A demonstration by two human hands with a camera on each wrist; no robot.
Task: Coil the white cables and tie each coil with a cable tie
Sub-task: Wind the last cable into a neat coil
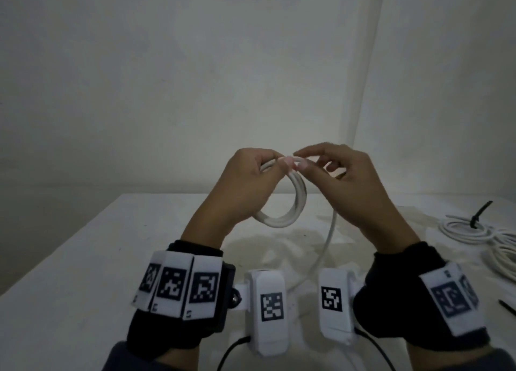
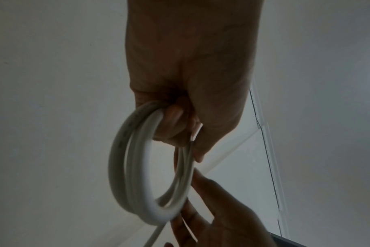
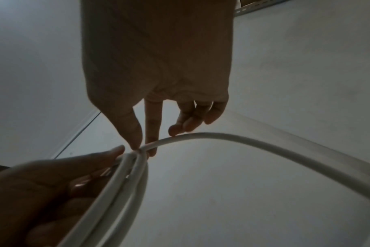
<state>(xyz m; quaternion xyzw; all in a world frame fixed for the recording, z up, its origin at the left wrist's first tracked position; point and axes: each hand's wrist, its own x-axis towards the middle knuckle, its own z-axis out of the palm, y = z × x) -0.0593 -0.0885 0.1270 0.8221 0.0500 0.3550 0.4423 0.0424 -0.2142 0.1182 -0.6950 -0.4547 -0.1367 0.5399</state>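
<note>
Both hands are raised above the white table. My left hand grips the top of a white cable coil of a few loops, fingers curled round it. My right hand pinches the cable's loose strand between thumb and forefinger right at the coil's top, next to the left fingertips. The free end of the cable hangs down from the right hand to the table between my wrists.
More white cable lies coiled at the table's right edge, one coil bound with a black cable tie. Another black tie lies near the right front. A wall corner stands behind the table.
</note>
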